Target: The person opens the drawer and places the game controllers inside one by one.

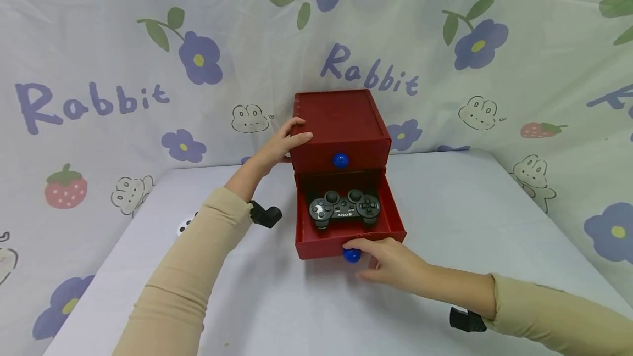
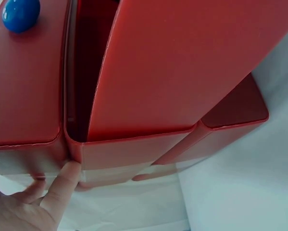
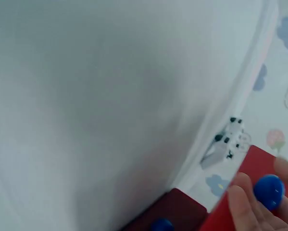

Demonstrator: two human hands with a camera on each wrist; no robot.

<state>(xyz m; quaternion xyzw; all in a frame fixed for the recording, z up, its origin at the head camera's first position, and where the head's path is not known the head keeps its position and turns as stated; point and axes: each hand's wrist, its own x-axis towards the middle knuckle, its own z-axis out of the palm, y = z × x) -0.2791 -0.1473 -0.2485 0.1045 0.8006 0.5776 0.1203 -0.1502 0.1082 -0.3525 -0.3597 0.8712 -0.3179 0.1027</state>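
A red two-drawer box (image 1: 341, 117) stands on the table against the backdrop. Its upper drawer is closed, with a blue knob (image 1: 341, 160) on the front. Pulled out below it is the lower drawer (image 1: 316, 250), holding a black Sony game controller (image 1: 344, 209). My left hand (image 1: 277, 150) rests on the box's left side near the top; in the left wrist view its fingers (image 2: 62, 187) touch the side wall. At the lower drawer's front, my right hand (image 1: 395, 262) has its fingers around the blue knob (image 3: 269, 191).
A white cloth covers the table (image 1: 445, 207). Behind it hangs a printed backdrop (image 1: 257, 59) with flowers and rabbits. A small white object with black spots (image 1: 184, 226) lies at the left, partly hidden by my left sleeve (image 1: 183, 268).
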